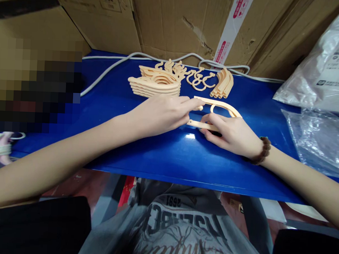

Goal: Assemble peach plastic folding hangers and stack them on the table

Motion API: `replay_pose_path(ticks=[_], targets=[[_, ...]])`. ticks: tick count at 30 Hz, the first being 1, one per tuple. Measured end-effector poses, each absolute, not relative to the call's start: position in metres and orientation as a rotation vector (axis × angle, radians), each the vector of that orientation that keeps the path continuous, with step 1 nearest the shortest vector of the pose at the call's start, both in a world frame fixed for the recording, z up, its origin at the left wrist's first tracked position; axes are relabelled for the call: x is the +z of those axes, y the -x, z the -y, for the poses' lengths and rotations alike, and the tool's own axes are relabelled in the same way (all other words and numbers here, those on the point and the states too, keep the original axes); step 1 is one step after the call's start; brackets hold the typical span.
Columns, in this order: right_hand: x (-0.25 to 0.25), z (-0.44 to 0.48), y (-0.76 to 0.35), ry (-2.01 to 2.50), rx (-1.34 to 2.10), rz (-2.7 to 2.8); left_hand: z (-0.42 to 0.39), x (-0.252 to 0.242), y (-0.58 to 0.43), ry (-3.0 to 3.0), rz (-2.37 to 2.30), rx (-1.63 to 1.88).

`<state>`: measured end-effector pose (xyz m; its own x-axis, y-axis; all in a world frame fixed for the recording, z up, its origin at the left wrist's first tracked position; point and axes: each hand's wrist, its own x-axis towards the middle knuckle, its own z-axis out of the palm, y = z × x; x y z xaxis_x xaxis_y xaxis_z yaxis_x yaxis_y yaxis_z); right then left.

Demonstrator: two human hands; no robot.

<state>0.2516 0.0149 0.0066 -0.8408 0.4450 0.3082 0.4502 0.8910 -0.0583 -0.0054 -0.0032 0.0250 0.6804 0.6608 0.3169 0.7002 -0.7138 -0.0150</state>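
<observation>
My right hand (232, 133), with a brown beaded band at the wrist, is closed around a cream plastic hanger piece (225, 104) above the blue table. Its curved upper arm runs behind the fingers, and a straight lower arm (197, 124) sticks out to the left. My left hand (161, 113) reaches in from the left, fingers together in a pinch at the hanger's left end. A small cream plastic piece (200, 107) shows under the index fingertip; most of it is hidden. Behind my left hand lies a stack of cream hanger arms (156, 87).
Loose cream hooks (198, 83) and a bundle of curved arms (223, 84) lie at the back of the blue table (162, 160). A white cable (110, 72) runs behind them, before cardboard boxes (168, 26). Clear plastic bags (320, 141) lie at the right.
</observation>
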Motion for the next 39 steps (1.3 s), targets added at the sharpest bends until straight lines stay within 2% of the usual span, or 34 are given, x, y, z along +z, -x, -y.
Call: replay_pose_path(ticks=[10,18,39], targets=[[0.009,-0.011,-0.252,0.790,-0.138,2.739,0.008,0.017,-0.001,2.804,1.222,-0.507],[0.010,-0.012,-0.251,0.780,-0.138,2.724,0.005,0.017,0.003,2.880,1.193,-0.722],[0.006,-0.015,-0.252,0.883,-0.184,2.713,0.003,0.019,0.000,3.125,1.461,-0.590]])
